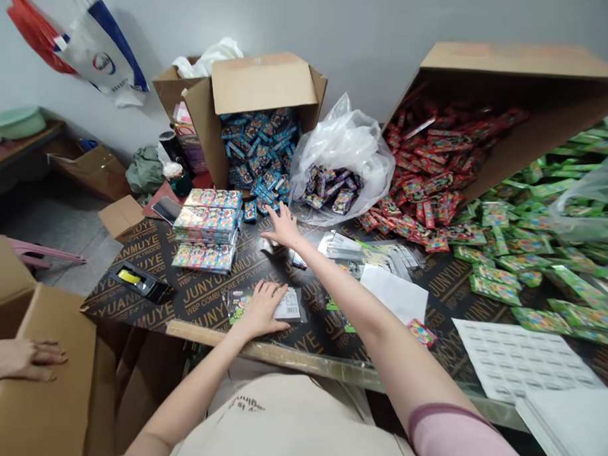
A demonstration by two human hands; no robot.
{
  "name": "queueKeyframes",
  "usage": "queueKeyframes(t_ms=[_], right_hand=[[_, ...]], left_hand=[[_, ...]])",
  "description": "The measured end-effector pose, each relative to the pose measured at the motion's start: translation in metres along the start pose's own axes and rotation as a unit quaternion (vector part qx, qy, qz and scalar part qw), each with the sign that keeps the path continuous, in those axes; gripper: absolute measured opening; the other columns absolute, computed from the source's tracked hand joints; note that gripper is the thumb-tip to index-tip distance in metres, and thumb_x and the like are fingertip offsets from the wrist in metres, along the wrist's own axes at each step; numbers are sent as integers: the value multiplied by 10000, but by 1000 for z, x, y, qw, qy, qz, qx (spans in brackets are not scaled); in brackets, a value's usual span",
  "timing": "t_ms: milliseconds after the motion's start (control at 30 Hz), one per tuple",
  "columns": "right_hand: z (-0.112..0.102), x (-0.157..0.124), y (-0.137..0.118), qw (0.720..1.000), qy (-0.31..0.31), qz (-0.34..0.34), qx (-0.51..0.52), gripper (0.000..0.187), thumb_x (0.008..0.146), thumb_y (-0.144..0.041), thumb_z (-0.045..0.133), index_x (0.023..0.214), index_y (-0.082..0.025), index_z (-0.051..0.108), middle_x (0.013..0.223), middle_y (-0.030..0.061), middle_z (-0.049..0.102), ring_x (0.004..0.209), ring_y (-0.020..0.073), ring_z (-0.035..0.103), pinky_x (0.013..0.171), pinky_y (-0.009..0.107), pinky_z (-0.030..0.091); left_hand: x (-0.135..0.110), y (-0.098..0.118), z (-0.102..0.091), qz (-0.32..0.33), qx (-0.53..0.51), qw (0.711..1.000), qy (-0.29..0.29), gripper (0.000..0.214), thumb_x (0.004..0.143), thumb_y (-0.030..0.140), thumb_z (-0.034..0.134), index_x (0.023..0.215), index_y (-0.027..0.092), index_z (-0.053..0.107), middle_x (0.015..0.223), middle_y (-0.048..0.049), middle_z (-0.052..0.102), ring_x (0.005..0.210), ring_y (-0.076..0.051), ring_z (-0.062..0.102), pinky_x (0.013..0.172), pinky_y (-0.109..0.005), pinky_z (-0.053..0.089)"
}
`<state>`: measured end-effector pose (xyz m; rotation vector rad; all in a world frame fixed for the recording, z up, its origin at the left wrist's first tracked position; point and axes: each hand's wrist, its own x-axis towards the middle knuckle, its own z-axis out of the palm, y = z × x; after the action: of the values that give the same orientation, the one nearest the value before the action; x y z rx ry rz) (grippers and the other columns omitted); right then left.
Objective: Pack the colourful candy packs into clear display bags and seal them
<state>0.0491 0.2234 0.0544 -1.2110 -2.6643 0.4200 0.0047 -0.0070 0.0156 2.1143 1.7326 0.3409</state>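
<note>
Now pick step, I judge: right grip empty, fingers spread, just beside small blue foil packets spilling from tipped brown cardboard box onto black printed plywood bench. Left grip flat, open, pressing clear labelled sleeve. Next calls for fingers closing round single packet.

Black plywood table — colourful stacked packs far left, clear packet near the front edge, red packets far, green packets right, label sheet near right.

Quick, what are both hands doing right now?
Left hand: open, flat on a clear packet.
Right hand: open, empty, near the blue packets.
</note>
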Motion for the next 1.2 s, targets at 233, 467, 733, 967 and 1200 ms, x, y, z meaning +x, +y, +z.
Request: queueKeyframes(t_ms=[233, 467, 733, 967, 1200], right_hand=[[-8, 95, -12, 991, 116, 16, -61, 761, 821, -291, 639, 1482, -168, 284, 1575, 253, 122, 1433, 457, 111, 1045, 674, 218], [1, 73, 11, 996, 71, -48, -36, 390, 800, -126, 540, 1187, -132, 589, 1565, 175, 245, 1294, 395, 353, 914, 526, 449], [23, -53, 31, 985, 130, -31, 109, 225, 867, -206, 468, 940, -163, 676, 1466, 155, 414, 1370, 291, 345, 1104, 482, 311], [21, -56, 16, 989, -113, -86, 37, 720, 696, -172, 664, 1387, -157, 465, 1358, 182, 510, 1246, 342, 474, 1000, 495, 398], [7, -93, 6, 910, -30, 2, 414, 480, 733, -365, 706, 1173, -191, 622, 945, 60, 703, 905, 242, 652, 868, 417, 508]], left_hand=[[3, -7, 8, 3, -36, 999, 12, 1003, 576, 515, 808, 1428, 197, 383, 1345, -165, 495, 1284, -351, 435, 1139, -589, 246], [6, -10, 6, 5, -50, 999, 3, 994, 585, 504, 810, 1427, 199, 380, 1362, -171, 486, 1285, -355, 432, 1127, -589, 276], [3, -13, 8, 13, -37, 999, -2, 916, 649, 473, 778, 1421, 192, 373, 1371, -172, 478, 1302, -346, 418, 1128, -557, 262], [0, -10, 3, 21, -23, 1000, 4, 895, 659, 471, 778, 1406, 160, 396, 1338, -186, 500, 1282, -338, 442, 1128, -546, 260], [-5, -9, -8, -91, -207, 958, 179, 738, 646, 539, 769, 1262, 179, 578, 1208, -150, 605, 1197, -319, 524, 1125, -559, 246]])
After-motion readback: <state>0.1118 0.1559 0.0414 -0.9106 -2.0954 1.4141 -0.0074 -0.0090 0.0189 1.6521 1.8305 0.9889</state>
